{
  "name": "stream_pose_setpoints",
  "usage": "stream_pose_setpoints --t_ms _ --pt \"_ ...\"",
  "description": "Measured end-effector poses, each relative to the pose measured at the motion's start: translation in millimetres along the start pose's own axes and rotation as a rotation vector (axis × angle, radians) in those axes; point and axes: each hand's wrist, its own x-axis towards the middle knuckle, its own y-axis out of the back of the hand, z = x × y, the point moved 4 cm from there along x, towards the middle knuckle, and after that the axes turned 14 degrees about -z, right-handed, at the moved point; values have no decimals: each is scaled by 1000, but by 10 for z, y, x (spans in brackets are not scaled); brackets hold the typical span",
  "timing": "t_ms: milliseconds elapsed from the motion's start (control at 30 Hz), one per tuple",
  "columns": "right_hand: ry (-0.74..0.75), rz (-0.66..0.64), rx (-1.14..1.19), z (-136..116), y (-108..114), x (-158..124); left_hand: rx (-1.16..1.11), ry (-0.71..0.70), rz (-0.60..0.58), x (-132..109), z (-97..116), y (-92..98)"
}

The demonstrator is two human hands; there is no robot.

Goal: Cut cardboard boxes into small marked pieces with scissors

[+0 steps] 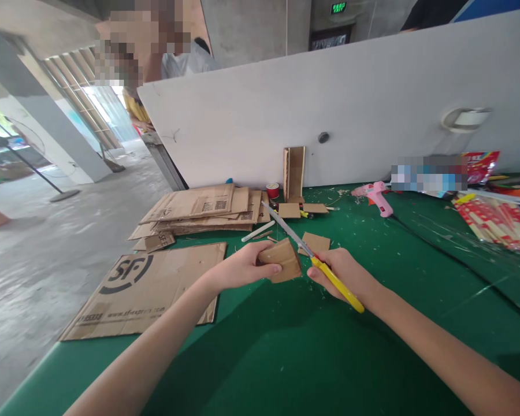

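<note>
Green tabletop (264, 358) across the lower frame, white panel (251, 121) standing along its far edge, concrete floor (26, 277) at left.

Left hand (238, 267), mid-frame: fingers closed on a small cardboard piece (288, 263), thumb on the near face. Grip is on its left end; right end sticks out clear of the fingers, toward the other hand.

Right hand (349, 271), just right of center: fingers wrapped around the yellow handle of a cutting tool (329, 277), probably scissors seen edge-on. Can't tell blade opening. Metal end points upper left, passing close by the cardboard piece's far right corner; can't tell if they touch.

Loose cardboard square (319, 242) flat just beyond, partly behind the blade. Printed cardboard sheet (169, 286) lies left of the left hand, cardboard stack (190, 209) above it in frame. Cardboard channel (295, 173) upright near the panel, red spool (273, 189) to its left. Pink glue gun (379, 199) right of center, cord running to the right edge.
</note>
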Motion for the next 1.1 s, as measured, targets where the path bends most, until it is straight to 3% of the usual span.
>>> stream_pose_setpoints --t_ms 133,233,367,467,600,867,1100 --pt "-122 8 481 -46 -106 29 -197 22 -87 13 25 -104" --pt "-197 2 611 -143 -117 20 -241 41 -121 27 40 -162" --pt "-188 -19 623 -224 -76 5 -278 28 -55 60 37 -154" --pt "-192 51 669 -175 -87 8 -313 14 32 92 29 -158" --pt "-169 125 733 -109 -154 24 -399 3 44 143 30 -268" --pt "-127 140 566 -169 -128 19 -468 44 111 195 -45 -440" --pt "-100 173 536 -183 -136 -5 -514 -49 188 196 -46 -510"
